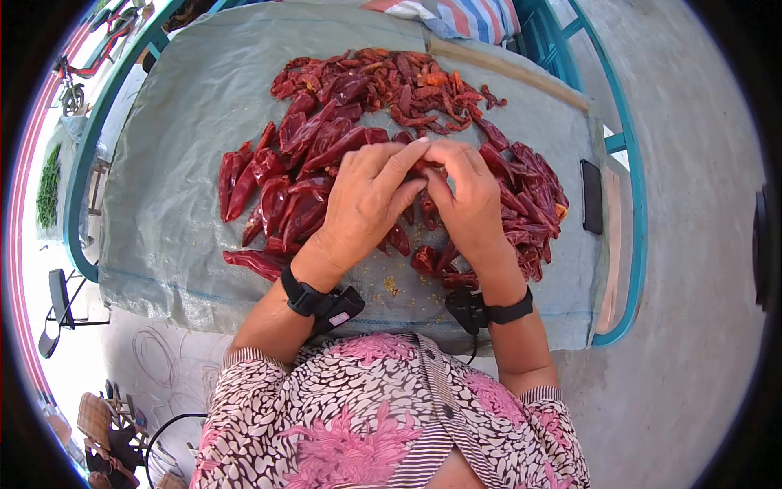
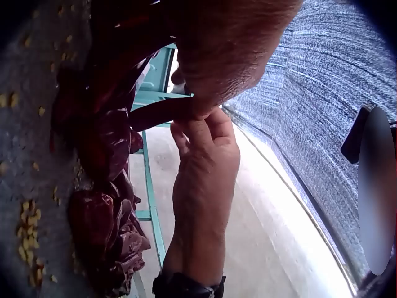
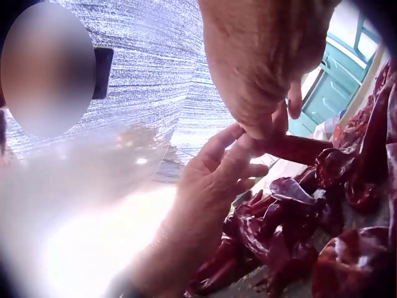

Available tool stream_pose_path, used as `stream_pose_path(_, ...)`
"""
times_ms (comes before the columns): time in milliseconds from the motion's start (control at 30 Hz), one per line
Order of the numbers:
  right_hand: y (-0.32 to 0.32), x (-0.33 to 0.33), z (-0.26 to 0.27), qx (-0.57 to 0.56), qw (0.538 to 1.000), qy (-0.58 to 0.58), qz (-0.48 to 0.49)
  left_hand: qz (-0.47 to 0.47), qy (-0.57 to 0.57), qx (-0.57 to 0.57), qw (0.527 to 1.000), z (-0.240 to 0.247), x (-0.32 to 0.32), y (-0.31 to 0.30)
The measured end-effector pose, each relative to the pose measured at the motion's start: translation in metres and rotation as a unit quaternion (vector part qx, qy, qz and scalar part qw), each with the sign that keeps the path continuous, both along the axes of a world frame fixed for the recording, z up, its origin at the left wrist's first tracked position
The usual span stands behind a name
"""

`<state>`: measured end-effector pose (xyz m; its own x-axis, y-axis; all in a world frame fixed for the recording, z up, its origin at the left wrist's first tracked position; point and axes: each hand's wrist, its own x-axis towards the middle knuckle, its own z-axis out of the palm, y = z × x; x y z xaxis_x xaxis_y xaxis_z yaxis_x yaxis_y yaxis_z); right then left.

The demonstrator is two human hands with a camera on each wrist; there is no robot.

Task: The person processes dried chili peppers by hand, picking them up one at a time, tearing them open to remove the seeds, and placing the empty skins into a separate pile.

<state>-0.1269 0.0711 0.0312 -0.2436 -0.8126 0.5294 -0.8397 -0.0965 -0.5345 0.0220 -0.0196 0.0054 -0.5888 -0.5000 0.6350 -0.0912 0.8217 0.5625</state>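
Between both hands is a dark red chili pepper, its body pointing away from the fingers in the left wrist view (image 2: 160, 113) and the right wrist view (image 3: 299, 149). My left hand (image 1: 371, 191) and right hand (image 1: 471, 196) meet fingertip to fingertip, and each pinches the pepper's near end. That end is mostly covered by fingers. Below and around the hands lie glossy red peppers (image 1: 305, 208) on the left and a heap of flatter, wrinkled ones (image 1: 529, 196) on the right. Small yellow seeds (image 1: 391, 287) are scattered on the sheet in front.
A grey-green woven sheet (image 1: 171, 196) covers the surface, framed by teal rails (image 1: 631, 269). Shrivelled peppers (image 1: 407, 81) form the far pile. A black phone (image 1: 592, 196) lies at the right edge. A striped sack (image 1: 472, 18) sits at the back.
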Motion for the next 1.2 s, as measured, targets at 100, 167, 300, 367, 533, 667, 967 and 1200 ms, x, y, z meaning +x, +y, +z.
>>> stream_pose_path(100, 0.004, 0.002, 0.005, 0.033, 0.987, -0.157, 0.007, 0.005, -0.006, 0.045, 0.999, -0.009, 0.001, -0.002)
stream_pose_path(167, 0.009, -0.013, 0.009, 0.057, 0.986, -0.157, 0.001, -0.002, 0.012, 0.064, 0.998, -0.009, 0.003, -0.004)
stream_pose_path(300, 0.009, -0.078, -0.007, 0.112, 0.985, 0.039, -0.122, 0.031, 0.04, 0.105, 0.993, -0.001, 0.004, 0.002)
stream_pose_path(367, 0.013, -0.1, -0.026, 0.18, 0.962, 0.079, -0.189, 0.06, 0.078, 0.078, 0.992, -0.004, 0.002, -0.001)
stream_pose_path(533, 0.013, -0.117, -0.055, 0.271, 0.914, 0.196, -0.23, 0.06, 0.119, 0.182, 0.974, -0.022, 0.001, -0.002)
stream_pose_path(667, 0.01, -0.119, -0.061, 0.29, 0.897, 0.223, -0.247, 0.067, 0.097, 0.156, 0.981, -0.015, -0.001, -0.002)
stream_pose_path(967, 0.014, -0.105, -0.031, 0.085, 0.964, 0.104, -0.229, 0.133, -0.09, 0.051, 0.986, -0.004, 0.005, -0.001)
stream_pose_path(1200, 0.031, -0.018, 0.014, 0.129, 0.985, -0.117, -0.016, 0.018, -0.002, -0.047, 0.999, 0.008, -0.003, 0.0)
